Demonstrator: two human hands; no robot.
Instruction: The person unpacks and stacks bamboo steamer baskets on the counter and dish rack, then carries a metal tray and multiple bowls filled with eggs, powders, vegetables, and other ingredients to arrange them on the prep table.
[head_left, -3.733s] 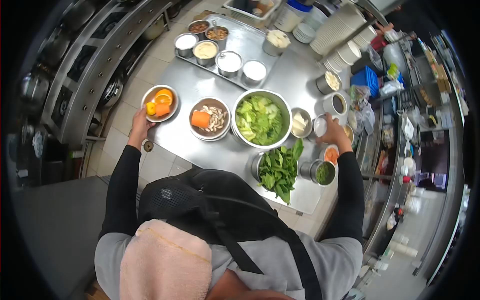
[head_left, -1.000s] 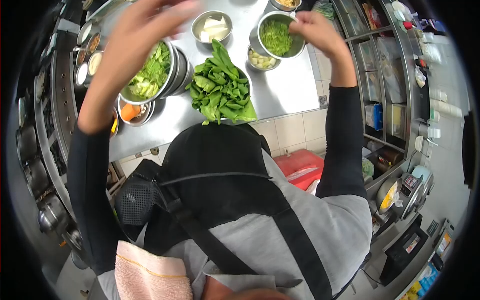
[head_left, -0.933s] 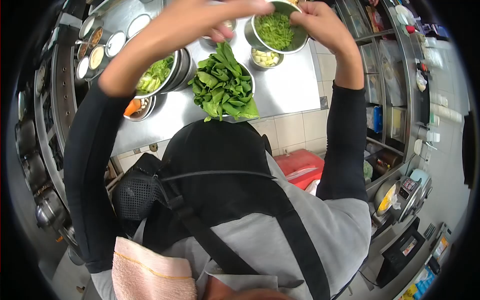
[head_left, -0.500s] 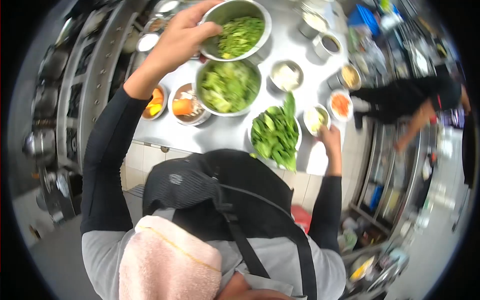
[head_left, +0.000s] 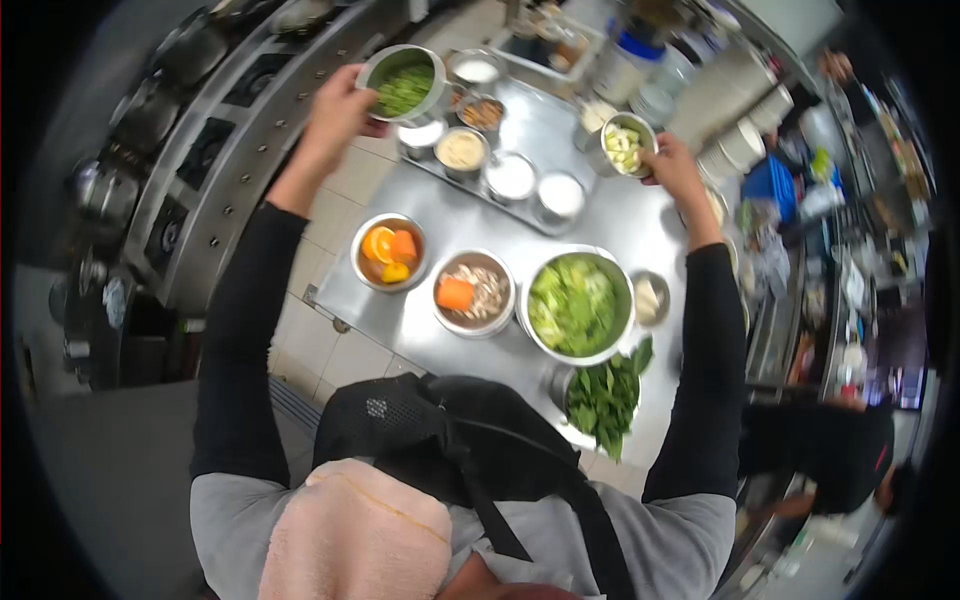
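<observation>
My left hand (head_left: 340,108) is closed on the rim of a metal pot (head_left: 439,97) of chopped greens, held up at the table's far left. My right hand (head_left: 674,168) grips a small metal cup (head_left: 601,160) of pale green cut pieces, raised at the far right. Between them lies a metal tray (head_left: 540,122) with several small cups of white and tan contents. Nearer me stand a bowl (head_left: 354,252) of orange pieces, a bowl (head_left: 512,292) of sliced pale food with an orange chunk, and a large bowl (head_left: 626,318) of cut lettuce.
Dark leafy greens (head_left: 604,402) overhang a container at the table's near right. A small bowl (head_left: 664,290) of white pieces is beside the lettuce. Stoves (head_left: 215,200) run along the left. Another person (head_left: 820,450) stands at right, by shelves and stacked containers.
My view has swung, bringing the tray into sight. Both hands have moved outward and away from me; the right now holds the cup up off the table, and the left still holds the pot.
</observation>
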